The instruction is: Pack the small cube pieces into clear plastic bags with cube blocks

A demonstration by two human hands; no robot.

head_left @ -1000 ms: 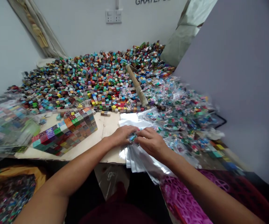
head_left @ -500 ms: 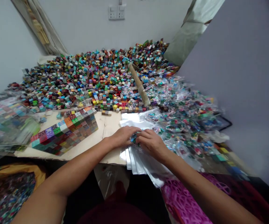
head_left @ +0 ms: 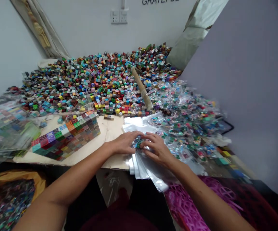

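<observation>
Clear plastic bags (head_left: 141, 166) lie fanned out on the pale board (head_left: 105, 133) in front of me. On top of them is a small cluster of colourful bits (head_left: 137, 142), partly in clear wrap. My left hand (head_left: 126, 142) curves round its left side, with thumb and fingers apart. From the right, my right hand (head_left: 156, 148) reaches over the same cluster, fingers spread and curled, fingertips touching or nearly touching it. The fingertips of both hands come close together above the cluster. Neither hand visibly grips anything.
Behind lies a large heap of coloured cubes (head_left: 81, 80) with a wooden mallet (head_left: 142, 88). A block of stacked cubes (head_left: 66, 136) stands left. Filled clear packets (head_left: 192, 118) pile up right. Below are a yellow sack (head_left: 39, 183) and pink bands (head_left: 184, 205).
The fingers of my right hand have spread apart, and my left thumb and fingers have opened wider round the cluster. The view has shifted slightly.
</observation>
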